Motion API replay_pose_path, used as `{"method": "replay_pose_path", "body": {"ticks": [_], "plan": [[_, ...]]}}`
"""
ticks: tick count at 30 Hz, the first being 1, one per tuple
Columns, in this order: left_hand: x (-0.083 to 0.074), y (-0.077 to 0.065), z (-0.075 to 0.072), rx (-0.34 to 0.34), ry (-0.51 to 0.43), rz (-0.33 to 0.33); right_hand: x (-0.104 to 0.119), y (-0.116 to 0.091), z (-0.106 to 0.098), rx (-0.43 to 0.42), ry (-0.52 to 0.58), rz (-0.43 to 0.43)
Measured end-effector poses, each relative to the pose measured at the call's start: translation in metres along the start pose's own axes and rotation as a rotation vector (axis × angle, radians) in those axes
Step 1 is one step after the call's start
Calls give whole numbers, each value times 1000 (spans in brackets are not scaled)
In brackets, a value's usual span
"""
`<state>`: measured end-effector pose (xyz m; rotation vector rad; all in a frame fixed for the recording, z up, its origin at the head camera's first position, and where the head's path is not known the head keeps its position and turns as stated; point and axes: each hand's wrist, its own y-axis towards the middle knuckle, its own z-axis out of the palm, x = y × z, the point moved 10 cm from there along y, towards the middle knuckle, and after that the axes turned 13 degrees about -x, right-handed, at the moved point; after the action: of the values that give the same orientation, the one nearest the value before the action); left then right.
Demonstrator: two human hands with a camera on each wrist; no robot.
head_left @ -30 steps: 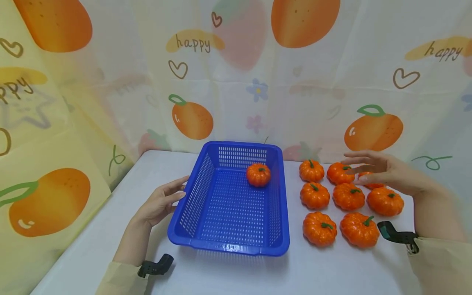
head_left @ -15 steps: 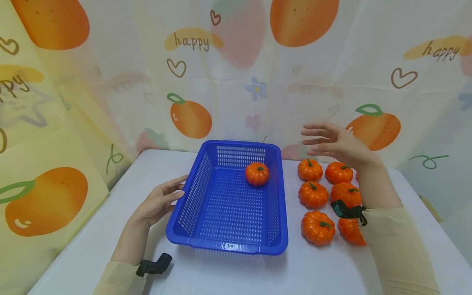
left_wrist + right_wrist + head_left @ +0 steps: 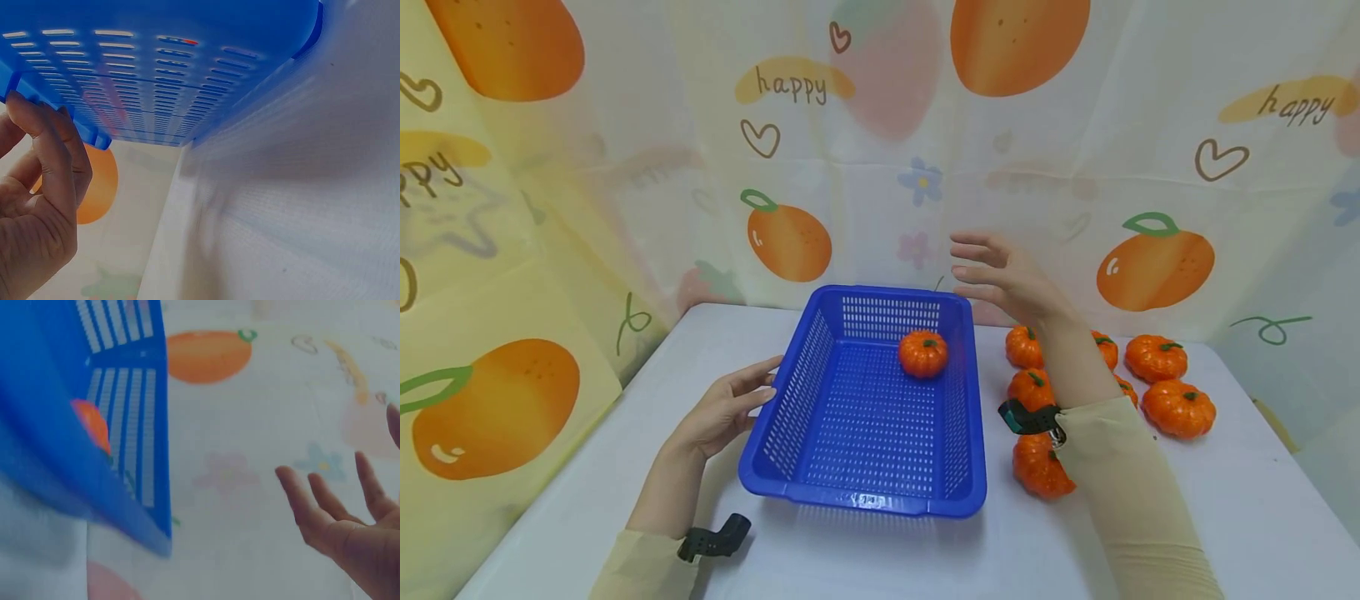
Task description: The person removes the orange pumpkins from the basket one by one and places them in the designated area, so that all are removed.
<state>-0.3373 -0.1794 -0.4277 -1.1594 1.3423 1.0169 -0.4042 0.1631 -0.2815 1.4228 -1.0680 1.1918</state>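
A blue plastic basket (image 3: pixel 865 503) with slotted walls stands mid-table. One small orange pumpkin (image 3: pixel 922 354) with a green stem lies inside it, towards the back right. My left hand (image 3: pixel 724 410) holds the basket's left rim, thumb at the edge and bent fingers tucked against it; in the left wrist view the hand (image 3: pixel 44 187) meets the rim from below. Holding nothing, my right hand (image 3: pixel 1007 279) is raised by the basket's back right corner, fingers spread and apart from it. In the right wrist view that hand (image 3: pixel 356 531) is likewise bare.
Several more pumpkins (image 3: pixel 1178 408) sit on the white table (image 3: pixel 1247 492) right of the basket, partly hidden by my right forearm and sleeve (image 3: pixel 1127 483). A fruit-printed curtain (image 3: pixel 880 208) hangs close behind the table. Dark cameras are strapped to both wrists.
My right hand has moved left from above the back right pumpkins towards the basket's back right corner, rising early on. The left hand, basket and the pumpkin inside stay put.
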Motion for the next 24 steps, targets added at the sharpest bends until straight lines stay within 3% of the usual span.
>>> {"method": "replay_pose_path", "body": {"ticks": [11,24], "plan": [[3,1,-1,-14,23,-3,-34,18,42,-74,72,205],[3,2,-1,-12,2,-4,-81,22,48,-154,-8,424]]}}
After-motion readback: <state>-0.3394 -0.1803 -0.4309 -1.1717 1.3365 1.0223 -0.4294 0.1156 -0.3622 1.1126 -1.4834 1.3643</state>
